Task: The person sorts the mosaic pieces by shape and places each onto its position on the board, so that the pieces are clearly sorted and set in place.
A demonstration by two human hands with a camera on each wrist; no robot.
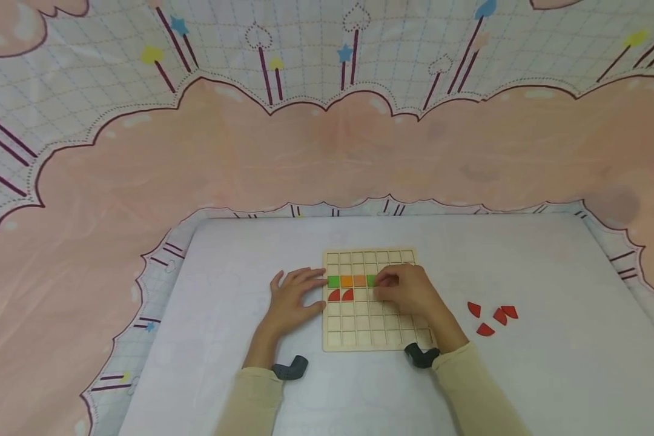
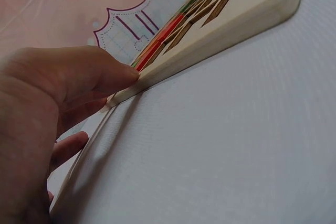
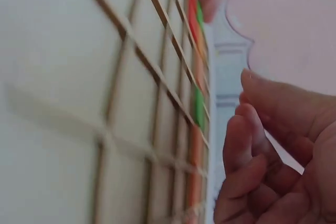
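Note:
On the white tabletop lies a pale wooden grid board (image 1: 349,338). One row carries a green square (image 1: 333,281), orange squares (image 1: 347,281) and another green square (image 1: 371,280). Two red quarter-circle pieces (image 1: 334,295) sit in adjacent cells of the row below. My left hand (image 1: 290,301) has its fingers spread, and its thumb (image 2: 118,75) and fingertips touch the board's left edge. Over the board's right half is my right hand (image 1: 409,290), fingers curled and thumb near the fingertips (image 3: 244,111). No piece shows between them, though a small one could be hidden.
Several loose red quarter-circle pieces (image 1: 485,330) lie on the table right of the board. Dark curved devices (image 1: 291,368) sit by both wrists. A pink and white patterned cloth (image 1: 327,157) hangs behind the table (image 1: 240,254).

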